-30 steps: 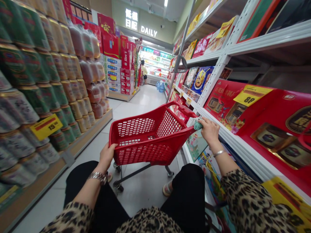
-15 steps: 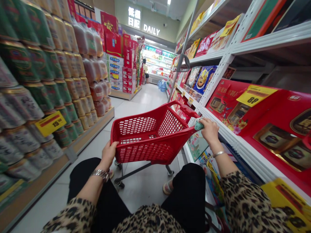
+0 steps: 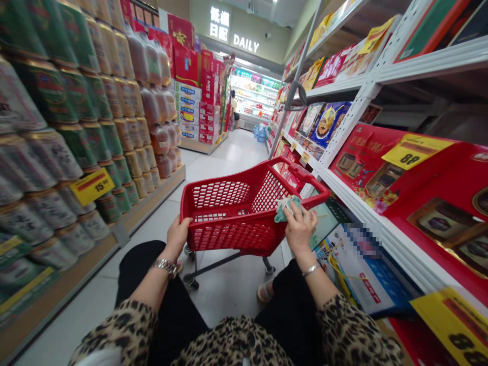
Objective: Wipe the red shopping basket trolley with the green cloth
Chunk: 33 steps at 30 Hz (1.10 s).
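Note:
A red plastic shopping cart [image 3: 229,239] on grey legs and casters stands before me, its latticed basket showing no goods inside. At its left end, my left hand [image 3: 178,236] is closed around the basket's rim. My right hand [image 3: 299,229] holds a crumpled green cloth [image 3: 288,207] against the near side's top rim, left of the cart's handle [image 3: 320,190]. The fingers press the cloth onto the red plastic. Part of the cloth is hidden under the fingers.
Stacked drink cans [image 3: 72,147] line the left side. On the right, white shelves [image 3: 366,218] hold red gift boxes [image 3: 366,168] with yellow price tags. A grey pole [image 3: 284,122] with a looped handle stands behind the cart. Farther off are stacked cartons [image 3: 188,109] and a person [image 3: 234,109].
My right hand has moved left with the cloth, from near the handle to the basket's near rim. My left hand keeps its hold. The view has shifted slightly.

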Tool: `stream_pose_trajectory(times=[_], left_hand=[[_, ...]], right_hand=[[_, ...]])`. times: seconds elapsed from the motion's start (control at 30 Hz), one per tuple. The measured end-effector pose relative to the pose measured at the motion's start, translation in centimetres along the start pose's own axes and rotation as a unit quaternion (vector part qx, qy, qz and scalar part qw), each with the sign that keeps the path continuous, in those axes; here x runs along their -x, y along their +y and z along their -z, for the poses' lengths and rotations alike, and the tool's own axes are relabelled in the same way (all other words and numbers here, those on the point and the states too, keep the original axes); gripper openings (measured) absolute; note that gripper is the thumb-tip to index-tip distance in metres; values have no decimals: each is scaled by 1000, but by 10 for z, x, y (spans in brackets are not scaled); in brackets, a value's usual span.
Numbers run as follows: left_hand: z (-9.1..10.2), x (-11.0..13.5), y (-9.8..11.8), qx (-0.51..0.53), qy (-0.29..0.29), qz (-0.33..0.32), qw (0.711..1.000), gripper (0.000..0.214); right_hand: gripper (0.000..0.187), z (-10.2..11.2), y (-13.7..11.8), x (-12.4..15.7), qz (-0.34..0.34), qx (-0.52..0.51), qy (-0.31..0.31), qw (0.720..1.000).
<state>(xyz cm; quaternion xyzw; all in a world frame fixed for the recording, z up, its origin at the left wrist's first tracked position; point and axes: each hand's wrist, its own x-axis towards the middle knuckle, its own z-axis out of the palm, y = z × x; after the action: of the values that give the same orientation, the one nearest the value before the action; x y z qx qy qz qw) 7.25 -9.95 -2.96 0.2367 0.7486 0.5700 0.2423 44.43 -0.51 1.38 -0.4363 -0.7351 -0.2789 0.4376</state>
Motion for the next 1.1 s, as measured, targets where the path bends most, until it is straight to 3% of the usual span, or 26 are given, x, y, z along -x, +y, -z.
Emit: stream_pose_trajectory(times=[0.2,0.47,0.73,0.83,0.97,1.1], left_hand=[[0,-2,-4,-8,3,1,1000,41],[0,-2,-11,-6,-7,-17,1000,47],[-1,-3,-14,-10,-3,-19,1000,45],[0,-1,-16,-9,-4,-28,1000,45],[3,2,-16,-10,-9,-31,999,44],[5,4,-13,-16,-12,-24,1000,42]], right_hand=[[41,-9,-54,27,49,-49,-1,998],[38,-19,-97,48,80,-126,1,989],[16,-32,-156,60,246,-184,-15,951],[15,-42,-177,67,293,-188,-21,937],[17,-54,-189,76,306,-173,-29,936],[19,-59,-176,80,311,-167,-43,935]])
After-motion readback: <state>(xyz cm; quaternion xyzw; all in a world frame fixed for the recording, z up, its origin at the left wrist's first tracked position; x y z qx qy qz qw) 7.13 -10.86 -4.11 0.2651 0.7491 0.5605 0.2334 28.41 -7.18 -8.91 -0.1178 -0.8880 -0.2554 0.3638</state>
